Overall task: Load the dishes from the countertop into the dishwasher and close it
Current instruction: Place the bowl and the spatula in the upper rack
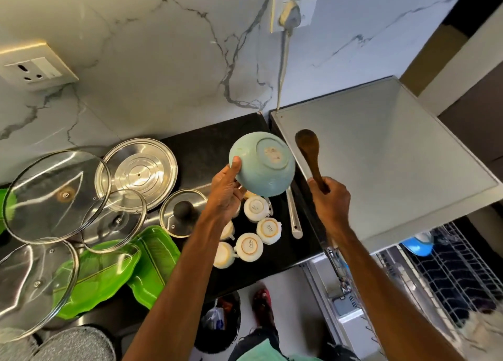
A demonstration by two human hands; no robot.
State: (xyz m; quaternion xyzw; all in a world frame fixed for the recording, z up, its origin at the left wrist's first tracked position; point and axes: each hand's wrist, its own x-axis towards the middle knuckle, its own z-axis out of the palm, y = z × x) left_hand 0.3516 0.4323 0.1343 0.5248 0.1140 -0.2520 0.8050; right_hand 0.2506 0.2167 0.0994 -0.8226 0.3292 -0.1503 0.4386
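1. The left hand (227, 189) grasps a pale blue-green bowl (262, 164) by its rim. The thumb presses the outer wall and the fingers curl beneath. The bowl is in the air above the dark surface (201, 148), tipped so its underside faces the camera.
2. The bowl looks rigid, smooth and glazed, so it is probably slippery when wet and likely to chip if knocked against wire. A rim pinch works, though a palm under the base would be steadier.
3. The right hand (330, 200) is clenched around the handle of a wooden spoon (309, 153), scoop end up, just right of the bowl. The spoon looks light, stiff and sturdy, and the handle is the natural place to hold it.
4. Counted on the surface:
   - six small white cups (255, 208), all upside down, two partly hidden by the left hand and the bowl
   - four glass lids (54, 194)
   - one steel lid (138, 170)
   - two green trays (95, 279) shaped like leaves, with a green sliver at the far left edge that may be a third
   - one steel handle (294, 216) beside the cups
5. The dishwasher (381, 156) stands open at right. Its rack (462, 273) is drawn out, with one blue item (416, 245) inside.
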